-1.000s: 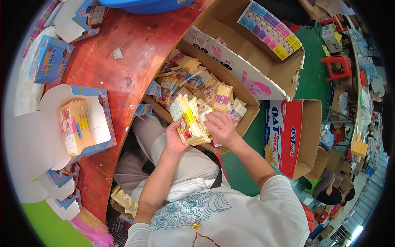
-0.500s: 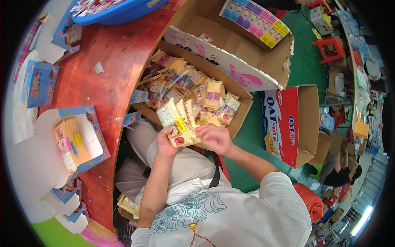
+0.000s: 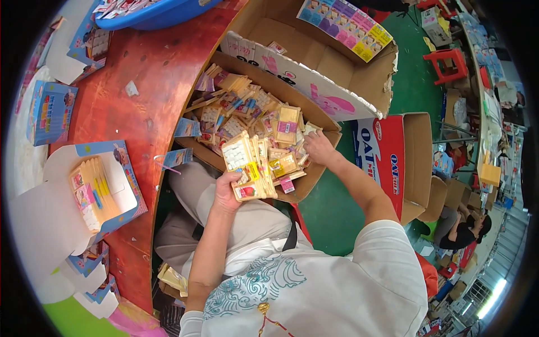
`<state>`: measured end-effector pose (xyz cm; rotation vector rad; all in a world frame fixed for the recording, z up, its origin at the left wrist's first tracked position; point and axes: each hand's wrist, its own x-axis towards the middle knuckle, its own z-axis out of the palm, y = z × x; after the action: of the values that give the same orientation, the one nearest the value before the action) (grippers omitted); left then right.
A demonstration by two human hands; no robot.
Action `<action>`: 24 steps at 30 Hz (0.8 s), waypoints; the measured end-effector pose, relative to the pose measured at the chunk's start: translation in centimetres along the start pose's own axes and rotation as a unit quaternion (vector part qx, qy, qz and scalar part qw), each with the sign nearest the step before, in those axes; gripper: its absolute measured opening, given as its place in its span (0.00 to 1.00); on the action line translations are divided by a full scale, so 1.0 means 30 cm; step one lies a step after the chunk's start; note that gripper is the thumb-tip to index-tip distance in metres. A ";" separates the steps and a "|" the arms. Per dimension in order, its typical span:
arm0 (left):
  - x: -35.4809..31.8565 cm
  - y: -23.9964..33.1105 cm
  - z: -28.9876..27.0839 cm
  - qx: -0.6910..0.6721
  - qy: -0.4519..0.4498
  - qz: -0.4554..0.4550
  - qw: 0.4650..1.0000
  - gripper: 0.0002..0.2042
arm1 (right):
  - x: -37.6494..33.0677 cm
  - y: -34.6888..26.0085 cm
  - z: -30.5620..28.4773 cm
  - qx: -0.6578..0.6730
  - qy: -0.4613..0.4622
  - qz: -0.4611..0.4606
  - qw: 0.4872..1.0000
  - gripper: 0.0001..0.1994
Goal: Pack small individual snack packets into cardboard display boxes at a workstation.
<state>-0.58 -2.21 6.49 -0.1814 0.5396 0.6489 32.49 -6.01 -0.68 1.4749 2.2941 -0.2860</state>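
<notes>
My left hand (image 3: 227, 191) is closed around a small fanned stack of flat tan packs (image 3: 247, 168) with clear fronts, white pieces inside and yellow and red labels. It holds them above my lap, at the near edge of an open cardboard box (image 3: 321, 178). A heap of similar loose packs (image 3: 233, 106), some with purple or blue labels, fills that box. At the box's right side, my right hand (image 3: 321, 148) reaches in with its fingers bent around the edge of a pack (image 3: 309, 130); the fingertips are partly hidden.
On the red table (image 3: 140, 112) at left, an open blue-and-white display carton (image 3: 132, 196) holds a row of packs. A blue basin (image 3: 157, 17) stands at the far end. Beyond the heap is another cardboard box (image 3: 314, 90); a red-and-blue carton (image 3: 387, 163) sits right on the green floor.
My right hand has left the stack in my left hand and moved right and away from me, down to the packs in the box. The left hand still holds its stack.
</notes>
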 end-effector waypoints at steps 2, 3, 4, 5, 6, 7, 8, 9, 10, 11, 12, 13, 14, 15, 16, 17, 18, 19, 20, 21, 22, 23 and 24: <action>0.001 0.005 0.009 -0.032 -0.004 -0.010 0.999 0.30 | -0.029 0.015 -0.035 0.020 0.048 -0.005 0.999 0.13; -0.001 0.003 0.010 -0.032 -0.006 -0.009 0.999 0.30 | -0.039 0.014 -0.058 0.018 0.049 -0.006 0.999 0.13; -0.004 -0.001 0.010 -0.030 -0.006 -0.003 1.000 0.30 | -0.052 0.009 -0.080 0.076 0.075 0.033 0.994 0.10; -0.007 -0.003 0.015 -0.027 -0.008 0.003 1.000 0.31 | -0.065 0.007 -0.109 0.133 0.102 0.071 0.983 0.07; -0.011 -0.001 0.016 -0.025 -0.009 0.009 1.000 0.31 | -0.061 0.000 -0.152 0.131 0.107 0.068 0.983 0.07; -0.018 -0.002 0.015 -0.011 -0.009 0.017 1.000 0.32 | -0.054 -0.010 -0.195 0.302 0.077 0.136 0.940 0.10; -0.018 -0.007 0.028 0.004 -0.013 0.021 1.000 0.32 | -0.057 -0.016 -0.225 0.460 0.045 0.203 0.863 0.13; -0.025 -0.008 0.039 0.007 -0.016 0.024 1.000 0.32 | -0.055 -0.029 -0.225 0.459 0.050 0.201 0.864 0.13; -0.034 -0.009 0.048 0.005 -0.019 0.025 0.999 0.33 | -0.052 -0.050 -0.216 0.629 0.066 0.213 0.745 0.12; -0.046 -0.008 0.059 0.004 -0.023 0.027 0.999 0.33 | -0.047 -0.074 -0.221 0.772 0.077 0.211 0.595 0.12; -0.069 0.003 0.058 0.006 -0.021 0.039 0.999 0.33 | -0.041 -0.111 -0.286 0.809 0.074 0.191 0.551 0.11; -0.093 0.013 0.056 -0.007 -0.027 0.050 0.998 0.33 | -0.031 -0.148 -0.338 0.811 0.070 0.178 0.552 0.11; -0.116 0.018 0.061 -0.020 -0.036 0.059 0.997 0.32 | -0.029 -0.178 -0.388 0.849 0.078 0.155 0.499 0.11; -0.137 0.020 0.068 -0.019 -0.036 0.070 0.997 0.32 | -0.028 -0.209 -0.422 0.883 0.083 0.133 0.442 0.11; -0.162 0.023 0.073 -0.023 -0.039 0.070 0.997 0.32 | -0.021 -0.244 -0.446 0.892 0.089 0.139 0.421 0.11; -0.186 0.021 0.080 -0.028 -0.042 0.069 0.996 0.32 | -0.019 -0.276 -0.464 0.893 0.085 0.130 0.422 0.11; -0.210 0.017 0.087 -0.025 -0.044 0.078 0.996 0.33 | -0.015 -0.308 -0.481 0.892 0.091 0.127 0.424 0.10; -0.230 0.016 0.090 -0.023 -0.042 0.089 0.995 0.33 | -0.009 -0.344 -0.500 0.891 0.098 0.124 0.426 0.10; -0.253 0.013 0.097 -0.010 -0.049 0.097 0.994 0.33 | -0.006 -0.389 -0.526 0.885 0.108 0.120 0.436 0.09; -0.269 0.006 0.100 0.004 -0.055 0.101 0.993 0.33 | 0.003 -0.434 -0.520 0.886 0.104 0.112 0.437 0.09; -0.285 0.000 0.100 0.047 -0.028 0.116 0.992 0.35 | 0.020 -0.479 -0.502 0.859 0.144 0.100 0.481 0.09; -0.304 -0.007 0.105 0.048 -0.027 0.125 0.991 0.35 | 0.030 -0.525 -0.503 0.829 0.182 0.087 0.522 0.09; -0.322 -0.015 0.115 0.099 0.004 0.162 0.982 0.34 | 0.032 -0.560 -0.505 0.815 0.188 0.078 0.542 0.08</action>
<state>-5.28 -6.52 14.53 0.0952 0.6439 0.9054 13.63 -6.62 11.86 2.4704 1.6659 -2.8403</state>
